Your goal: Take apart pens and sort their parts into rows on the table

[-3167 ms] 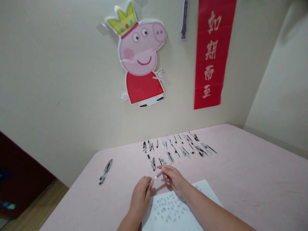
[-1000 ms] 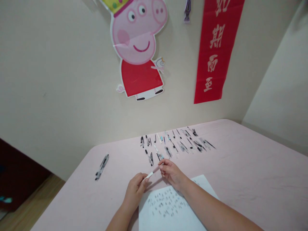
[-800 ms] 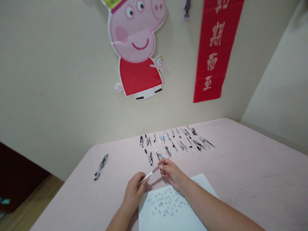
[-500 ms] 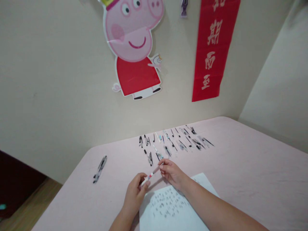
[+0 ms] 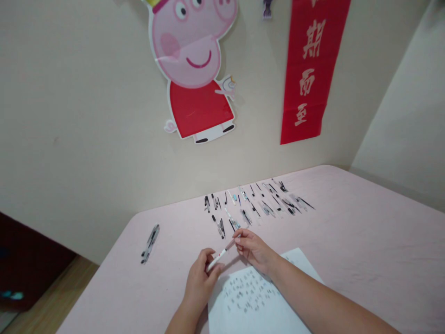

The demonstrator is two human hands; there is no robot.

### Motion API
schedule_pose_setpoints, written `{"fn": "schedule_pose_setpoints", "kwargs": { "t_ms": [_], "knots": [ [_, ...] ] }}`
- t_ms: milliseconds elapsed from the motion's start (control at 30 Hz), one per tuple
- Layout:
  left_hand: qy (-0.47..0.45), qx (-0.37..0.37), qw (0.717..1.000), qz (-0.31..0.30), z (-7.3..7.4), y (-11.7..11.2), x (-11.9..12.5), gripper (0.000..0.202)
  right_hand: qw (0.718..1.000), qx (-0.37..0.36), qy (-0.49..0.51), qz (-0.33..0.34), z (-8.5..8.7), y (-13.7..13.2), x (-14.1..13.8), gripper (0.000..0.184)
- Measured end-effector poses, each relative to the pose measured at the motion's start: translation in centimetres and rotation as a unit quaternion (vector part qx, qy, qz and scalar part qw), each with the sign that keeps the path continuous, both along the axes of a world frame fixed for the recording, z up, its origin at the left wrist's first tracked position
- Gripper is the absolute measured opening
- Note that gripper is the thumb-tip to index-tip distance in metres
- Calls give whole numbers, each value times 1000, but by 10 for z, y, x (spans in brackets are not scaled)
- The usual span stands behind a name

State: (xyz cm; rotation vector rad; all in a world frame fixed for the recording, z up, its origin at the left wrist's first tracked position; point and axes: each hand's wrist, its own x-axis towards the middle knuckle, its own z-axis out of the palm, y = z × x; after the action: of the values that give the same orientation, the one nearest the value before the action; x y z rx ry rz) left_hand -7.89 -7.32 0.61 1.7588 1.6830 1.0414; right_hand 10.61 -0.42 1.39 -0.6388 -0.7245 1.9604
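Head view: white-barrelled pen (image 5: 218, 260) slanting between both hands, just beyond the paper's left corner
Left hand (image 5: 202, 278): thumb and fingers gripping the white barrel
Right hand (image 5: 255, 250): fingertips pinching the pen's other end
Written-on paper (image 5: 257, 320): on the pink desk (image 5: 365, 241), partly behind the right forearm (image 5: 313, 292)
Pen parts (image 5: 267, 208): rows beyond the hands
Black-and-clear pens (image 5: 150, 243): well off left

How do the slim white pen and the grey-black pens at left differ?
The slim white pen is held by the left hand and right hand; the grey-black pens lie on the pink tabletop. The white pen has a reddish mark; the grey-black pens have dark ends. Both are long and thin.
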Motion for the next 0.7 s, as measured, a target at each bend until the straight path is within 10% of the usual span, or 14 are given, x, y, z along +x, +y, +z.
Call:
{"fn": "schedule_pose_setpoints", "kwargs": {
  "t_ms": [700],
  "knots": [
    [41, 33, 997, -50, 5, 1, -2, 30, 1000, 3, 18, 2, 1, 1, 2, 28]
  ]
}}
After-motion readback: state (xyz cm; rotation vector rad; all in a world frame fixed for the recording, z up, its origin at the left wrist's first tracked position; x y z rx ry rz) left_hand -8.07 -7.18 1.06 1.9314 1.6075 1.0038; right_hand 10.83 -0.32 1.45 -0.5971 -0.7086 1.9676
